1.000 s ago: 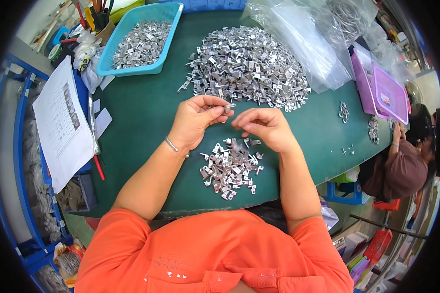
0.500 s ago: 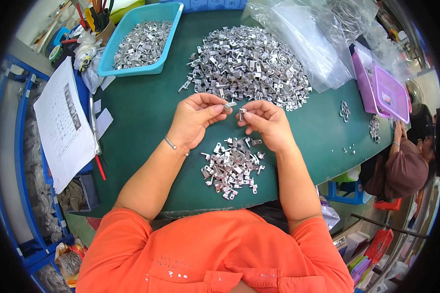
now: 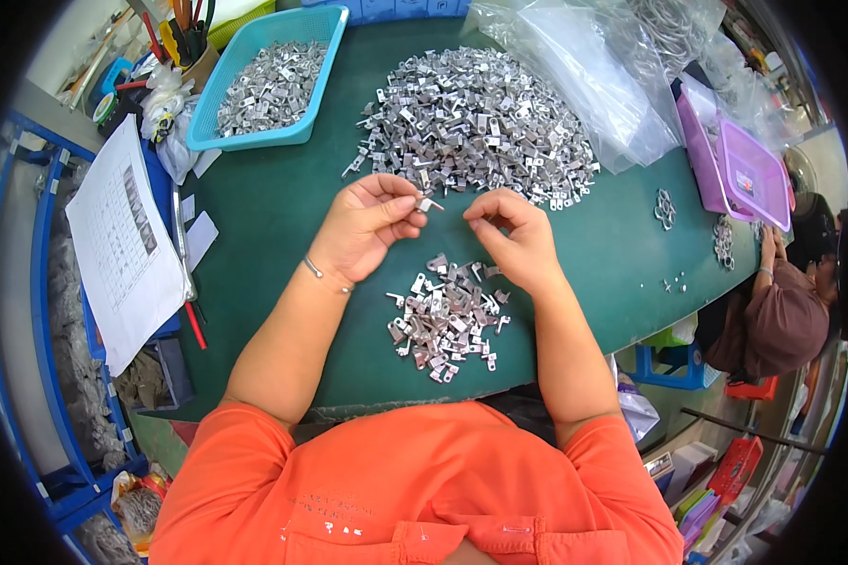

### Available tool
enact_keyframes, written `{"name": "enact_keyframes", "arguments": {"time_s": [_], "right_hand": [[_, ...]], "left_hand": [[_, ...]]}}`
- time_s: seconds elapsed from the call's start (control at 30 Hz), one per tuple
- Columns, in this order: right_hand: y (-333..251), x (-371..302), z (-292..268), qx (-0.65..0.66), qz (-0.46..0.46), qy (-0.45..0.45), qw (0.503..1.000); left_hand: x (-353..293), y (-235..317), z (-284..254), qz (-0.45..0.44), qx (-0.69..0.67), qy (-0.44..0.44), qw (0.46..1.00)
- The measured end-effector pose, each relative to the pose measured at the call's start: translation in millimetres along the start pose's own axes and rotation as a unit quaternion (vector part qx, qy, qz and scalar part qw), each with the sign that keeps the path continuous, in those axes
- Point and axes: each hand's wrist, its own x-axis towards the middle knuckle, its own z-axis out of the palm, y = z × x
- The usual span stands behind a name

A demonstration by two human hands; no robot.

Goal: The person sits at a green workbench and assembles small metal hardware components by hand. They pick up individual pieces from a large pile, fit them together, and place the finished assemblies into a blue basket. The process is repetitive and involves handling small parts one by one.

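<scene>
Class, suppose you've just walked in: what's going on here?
A person in an orange shirt pinches one small, bent, silver-grey metal bracket in the bare left hand above the green tabletop. The bare right hand is raised nearby, no part visible in it. Similar pieces lie in a small heap nearer the body and a larger heap beyond the hands; a turquoise plastic basket at far left holds more.

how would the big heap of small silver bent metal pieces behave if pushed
The big heap of small silver bent metal pieces would probably spread, since they lie loose. Their flat faces suggest sliding rather than rolling, though their bent shapes might snag on one another.
</scene>
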Motion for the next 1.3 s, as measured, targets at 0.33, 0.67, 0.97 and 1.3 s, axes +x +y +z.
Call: {"name": "enact_keyframes", "arguments": {"time_s": [0.33, 0.67, 0.97, 1.3], "right_hand": [[-6, -2, 10, -0.168, -0.104, -0.182, 0.963], [-12, 30, 28, -0.23, -0.199, -0.022, 0.952], [1, 25, 31, -0.235, -0.141, -0.022, 0.961], [-7, 18, 26, -0.253, -0.062, -0.027, 0.965]], "left_hand": [[-26, 27, 17, -0.208, 0.352, -0.177, 0.895], [0, -2, -3, 0.224, 0.727, 0.161, 0.629], [-5, -9, 2, 0.167, 0.639, 0.09, 0.745], [-3, -12, 2, 0.173, 0.554, 0.135, 0.803]]}}
